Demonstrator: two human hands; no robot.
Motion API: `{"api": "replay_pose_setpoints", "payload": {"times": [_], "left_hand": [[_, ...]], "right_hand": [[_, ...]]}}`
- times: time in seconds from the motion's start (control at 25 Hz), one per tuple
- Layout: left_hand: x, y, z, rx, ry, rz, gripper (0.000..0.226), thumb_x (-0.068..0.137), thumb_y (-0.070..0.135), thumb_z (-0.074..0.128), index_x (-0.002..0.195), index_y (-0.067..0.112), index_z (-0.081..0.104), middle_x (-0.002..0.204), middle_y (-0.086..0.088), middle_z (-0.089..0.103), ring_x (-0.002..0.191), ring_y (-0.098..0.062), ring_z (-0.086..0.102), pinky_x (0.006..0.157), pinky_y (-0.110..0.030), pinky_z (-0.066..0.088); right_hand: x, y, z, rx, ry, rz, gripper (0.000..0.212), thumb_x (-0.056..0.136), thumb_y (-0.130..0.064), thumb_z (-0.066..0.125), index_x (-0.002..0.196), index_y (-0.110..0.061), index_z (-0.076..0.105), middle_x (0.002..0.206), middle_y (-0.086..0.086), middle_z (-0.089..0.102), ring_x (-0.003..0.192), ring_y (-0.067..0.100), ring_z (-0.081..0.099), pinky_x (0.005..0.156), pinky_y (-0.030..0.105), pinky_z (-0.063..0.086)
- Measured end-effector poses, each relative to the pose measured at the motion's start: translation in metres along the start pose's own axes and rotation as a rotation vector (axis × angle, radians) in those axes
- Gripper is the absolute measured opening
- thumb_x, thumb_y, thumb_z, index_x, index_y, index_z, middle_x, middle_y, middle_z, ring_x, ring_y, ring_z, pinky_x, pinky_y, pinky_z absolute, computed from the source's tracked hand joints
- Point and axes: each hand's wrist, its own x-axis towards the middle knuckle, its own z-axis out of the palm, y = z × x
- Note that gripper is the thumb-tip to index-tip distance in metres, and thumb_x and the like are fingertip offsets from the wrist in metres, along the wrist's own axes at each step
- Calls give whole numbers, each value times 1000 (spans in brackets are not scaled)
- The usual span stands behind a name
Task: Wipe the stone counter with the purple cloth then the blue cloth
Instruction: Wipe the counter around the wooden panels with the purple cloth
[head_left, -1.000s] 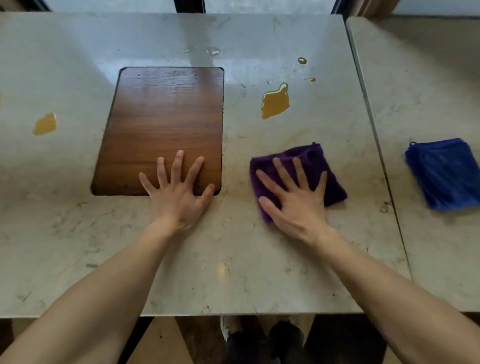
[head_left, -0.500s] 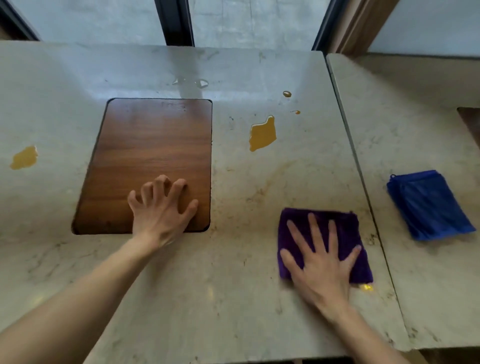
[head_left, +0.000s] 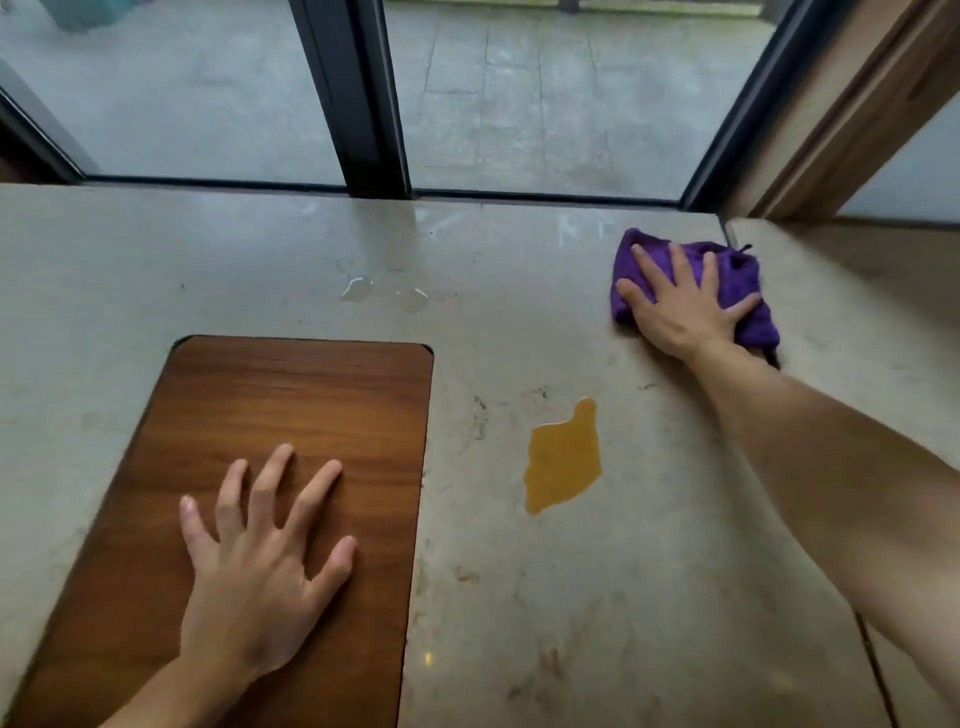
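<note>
I have just swept the purple cloth (head_left: 737, 283) from the near edge up to the far right corner of the stone counter (head_left: 519, 597), my right hand (head_left: 680, 306) spread flat on it. The yellow spill (head_left: 563, 457) remains unwiped, like the clear drops (head_left: 384, 293). My left hand (head_left: 260, 566) rests open on the wooden inset (head_left: 291, 405). The blue cloth is out of view.

single head view looks forward and down, close over the stone counter (head_left: 519, 597).
</note>
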Motion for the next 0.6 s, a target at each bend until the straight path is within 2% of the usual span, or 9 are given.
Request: {"api": "replay_pose_setpoints", "payload": {"times": [0.12, 0.24, 0.4, 0.6], "left_hand": [[0, -3, 6, 23, 52, 10, 74, 89, 75, 13, 148, 38, 36, 156, -12, 31, 140, -45, 31, 102, -81, 21], [1, 0, 8, 23, 100, 11, 74, 88, 76, 13, 147, 37, 37, 155, -12, 34, 139, -45, 32, 102, -81, 21], [3, -2, 2, 10, 41, 3, 73, 90, 75, 14, 150, 37, 31, 158, -12, 27, 143, -43, 24, 104, -81, 18], [3, -2, 2, -10, 35, -12, 73, 88, 76, 16, 152, 42, 23, 160, -9, 18, 146, -41, 15, 108, -79, 12]], "right_hand": [[69, -36, -15, -14, -46, -59, 64, 89, -79, 15, 148, -60, 3, 166, -15, -7, 151, 26, -16, 104, 80, -9], [77, -58, -14, -43, -42, -195, 58, 92, -73, 17, 147, -61, 5, 165, -16, -5, 152, 24, -13, 106, 78, -10], [-36, -42, 14, -112, -62, -444, 52, 94, -71, 15, 143, -67, -1, 162, -23, -12, 150, 17, -18, 109, 72, -14], [-188, -21, 41, -106, -140, -402, 53, 90, -71, 9, 139, -70, -12, 160, -26, -18, 148, 15, -25, 109, 72, -14]]}}
